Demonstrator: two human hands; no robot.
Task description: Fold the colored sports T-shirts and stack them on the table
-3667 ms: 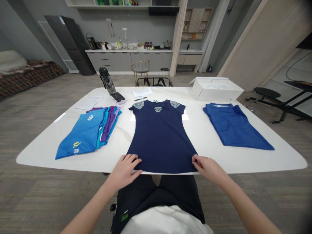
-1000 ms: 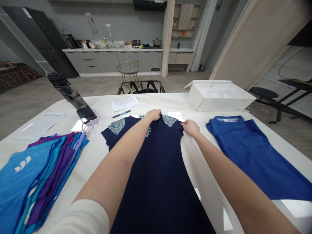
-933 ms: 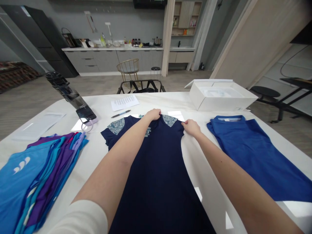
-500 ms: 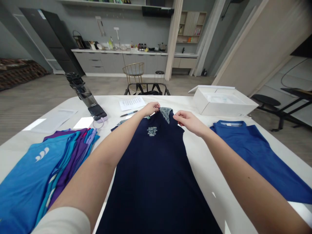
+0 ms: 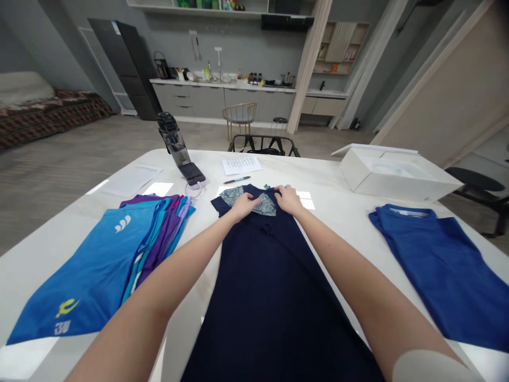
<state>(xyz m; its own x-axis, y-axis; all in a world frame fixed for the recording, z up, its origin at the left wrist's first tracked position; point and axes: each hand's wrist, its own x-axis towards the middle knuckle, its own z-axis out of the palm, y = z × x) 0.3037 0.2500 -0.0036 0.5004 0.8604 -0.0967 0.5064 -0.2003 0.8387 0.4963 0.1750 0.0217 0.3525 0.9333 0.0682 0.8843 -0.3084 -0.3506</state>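
Observation:
A dark navy dress (image 5: 274, 297) lies lengthwise down the middle of the table, its neck end away from me. Grey-blue patterned patches (image 5: 265, 205) show near its neckline. My left hand (image 5: 242, 207) pinches the fabric at the patterned patch, thumb and fingers together. At the right of the neckline, the bent fingers of my right hand (image 5: 289, 199) grip the shoulder edge; part of that grip is hidden by the hand itself.
Folded blue and purple shirts (image 5: 107, 249) are stacked at left, and a blue shirt (image 5: 433, 265) lies at right. Behind stand an open white box (image 5: 397, 172), a pen (image 5: 237, 180), a printed sheet (image 5: 242, 164), a phone (image 5: 191, 173) and a bottle (image 5: 175, 140).
The left hand has moved from the far neckline onto the patterned patch, nearer me. The right hand has turned over the shoulder edge. The neck end lies differently, and the view has shifted left.

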